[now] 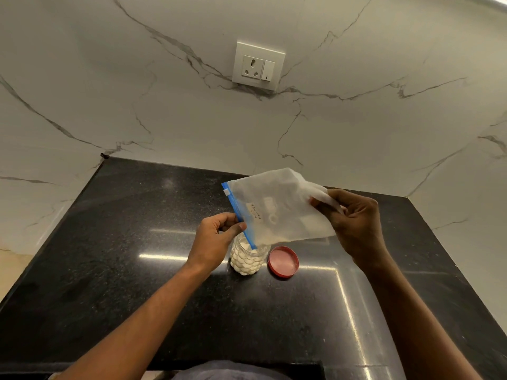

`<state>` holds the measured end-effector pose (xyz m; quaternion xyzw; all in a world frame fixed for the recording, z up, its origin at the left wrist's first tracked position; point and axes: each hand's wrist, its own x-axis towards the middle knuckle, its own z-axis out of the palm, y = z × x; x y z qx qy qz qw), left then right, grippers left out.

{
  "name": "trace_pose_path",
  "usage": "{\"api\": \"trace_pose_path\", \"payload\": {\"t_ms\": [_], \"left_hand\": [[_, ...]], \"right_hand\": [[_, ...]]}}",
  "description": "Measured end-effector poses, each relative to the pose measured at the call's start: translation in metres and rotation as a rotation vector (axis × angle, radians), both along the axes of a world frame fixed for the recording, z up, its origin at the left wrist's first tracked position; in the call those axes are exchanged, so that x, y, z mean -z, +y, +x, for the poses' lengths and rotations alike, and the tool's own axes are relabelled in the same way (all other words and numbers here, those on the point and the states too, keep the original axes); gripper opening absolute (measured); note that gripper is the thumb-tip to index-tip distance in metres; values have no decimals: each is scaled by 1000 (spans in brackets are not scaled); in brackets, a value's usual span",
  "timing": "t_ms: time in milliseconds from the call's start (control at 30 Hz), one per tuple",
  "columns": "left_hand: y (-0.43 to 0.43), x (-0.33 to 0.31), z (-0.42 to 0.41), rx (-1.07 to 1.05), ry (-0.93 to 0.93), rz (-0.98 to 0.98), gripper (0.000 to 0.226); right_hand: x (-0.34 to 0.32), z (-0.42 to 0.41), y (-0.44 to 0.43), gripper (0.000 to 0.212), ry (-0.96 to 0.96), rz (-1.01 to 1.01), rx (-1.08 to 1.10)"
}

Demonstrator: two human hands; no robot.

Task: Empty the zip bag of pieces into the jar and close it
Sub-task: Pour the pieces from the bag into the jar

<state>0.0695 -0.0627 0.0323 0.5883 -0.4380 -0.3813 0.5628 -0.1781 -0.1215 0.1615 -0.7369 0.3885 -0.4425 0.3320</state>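
A clear jar [246, 257] stands on the black desk [109, 270], open and filled nearly to its mouth with white pieces [244, 263]. Its red lid [283, 261] lies just beside it at 3 o'clock, inner side up. Above the jar a frosted zip bag [279, 209] is held tilted, its blue zip edge [238, 215] pointing down into the jar mouth; a few white pieces show through the bag's wall near its middle. The left hand [212, 242], at 9 o'clock of the bag, has its fingers pinching the zip edge. The right hand [356, 223], at 3 o'clock, has its fingers pinching the bag's bottom corner, raised higher than the zip end.
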Motion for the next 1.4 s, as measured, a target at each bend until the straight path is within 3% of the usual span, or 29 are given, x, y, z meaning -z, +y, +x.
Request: {"api": "trace_pose_path", "payload": {"t_ms": [100,333,500,600,733,933,1033,1167,1400], "left_hand": [[1,2,0,-5,10,9,15],[2,8,2,-5,50,38,12],[4,11,2,-9,89,55,15],[5,12,3,-14,104,68,15],[6,12,3,-19,120,74,13],[8,14,0,-24,150,64,13],[11,16,-2,-51,169,59,13],[15,18,-4,-69,179,46,11],[16,18,-3,-62,169,48,12]], "right_hand": [[-2,2,2,8,-12,-3,24],[-6,9,6,18,99,31,4],[-1,-1,6,73,488,338,-126],[4,-10,7,62,496,370,-76],[8,-13,9,8,311,200,39],[15,-2,23,31,295,-22,84],[17,1,26,13,320,-82,33],[15,5,25,18,299,-166,68],[19,9,24,20,299,-129,51]]}}
